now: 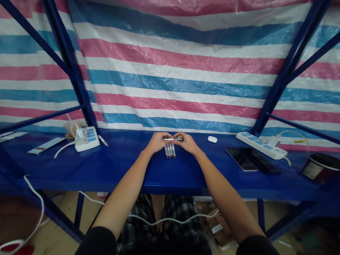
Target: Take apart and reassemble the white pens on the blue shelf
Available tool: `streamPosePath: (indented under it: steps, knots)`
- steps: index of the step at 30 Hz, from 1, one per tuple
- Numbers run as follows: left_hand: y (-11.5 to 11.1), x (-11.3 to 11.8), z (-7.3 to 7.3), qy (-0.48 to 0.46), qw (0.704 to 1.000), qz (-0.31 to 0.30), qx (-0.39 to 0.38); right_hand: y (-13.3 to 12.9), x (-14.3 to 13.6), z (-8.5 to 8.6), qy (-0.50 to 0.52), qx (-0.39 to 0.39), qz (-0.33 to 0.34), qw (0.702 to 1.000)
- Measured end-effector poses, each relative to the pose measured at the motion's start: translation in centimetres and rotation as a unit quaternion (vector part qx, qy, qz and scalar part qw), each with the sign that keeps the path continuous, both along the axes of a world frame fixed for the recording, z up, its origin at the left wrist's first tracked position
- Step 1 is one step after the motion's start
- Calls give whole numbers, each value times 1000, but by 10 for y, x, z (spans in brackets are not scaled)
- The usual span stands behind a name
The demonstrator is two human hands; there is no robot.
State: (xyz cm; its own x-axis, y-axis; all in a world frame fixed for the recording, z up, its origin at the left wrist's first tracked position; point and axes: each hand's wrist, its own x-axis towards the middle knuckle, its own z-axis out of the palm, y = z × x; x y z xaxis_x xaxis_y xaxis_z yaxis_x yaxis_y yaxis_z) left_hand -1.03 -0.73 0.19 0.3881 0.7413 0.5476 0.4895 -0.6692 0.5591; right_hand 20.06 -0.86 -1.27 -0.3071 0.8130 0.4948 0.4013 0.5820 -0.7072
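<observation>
Between my two hands a white and dark pen is held level, crosswise to my body. My left hand pinches its left end and my right hand its right end. Directly below lie several pens side by side on the blue shelf top, white with dark tips pointing toward me. My fingers hide the upper ends of these pens, and I cannot tell whether the held pen touches them.
A white earbud case sits right of my hands. Further right are a phone, a power strip and a dark tub. On the left stand another power strip and a small white stick. Blue posts flank the striped sheet.
</observation>
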Motion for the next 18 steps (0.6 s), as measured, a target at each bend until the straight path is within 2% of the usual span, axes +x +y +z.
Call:
streamPosePath:
  steps: [18]
  knots:
    - [1,2,-1,-21,1000,7,20,-2,2,2,-29,-8,-5,1000]
